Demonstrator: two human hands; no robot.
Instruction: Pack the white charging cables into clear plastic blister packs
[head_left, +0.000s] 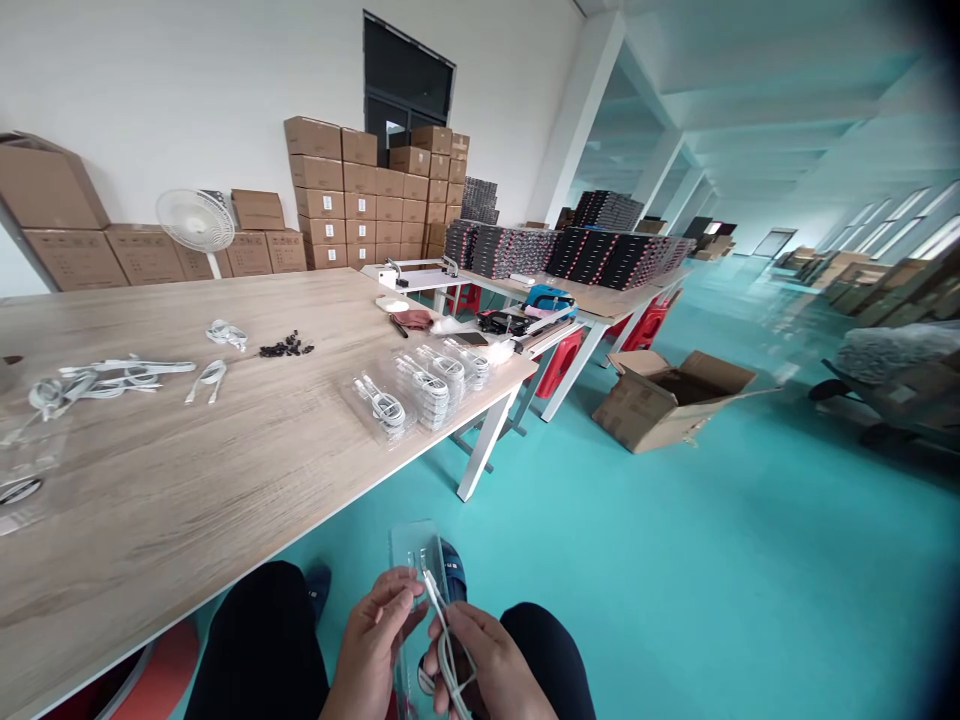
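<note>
My left hand [381, 630] is closed at the side of a clear plastic tray [417, 535], its thumb and forefinger pinched close to a connector. In my right hand [491, 660] is a coiled white cable [444, 645], held over the tray with its connector end pointing away from me. Part of the tray is hidden behind both hands. On the table [247, 480], a stack of clear trays [431, 385] with coiled white cables stands near the right edge. A loose white cable [208, 380] lies further left, beside a pile of small black pieces [286, 345].
More white cables [97, 385] lie at the table's left. A tape roll, cloth [412, 319] and black device [502, 322] sit toward its far right end. An open carton [667, 400] stands on the floor. Cartons [375, 195] and a white fan [196, 220] line the wall.
</note>
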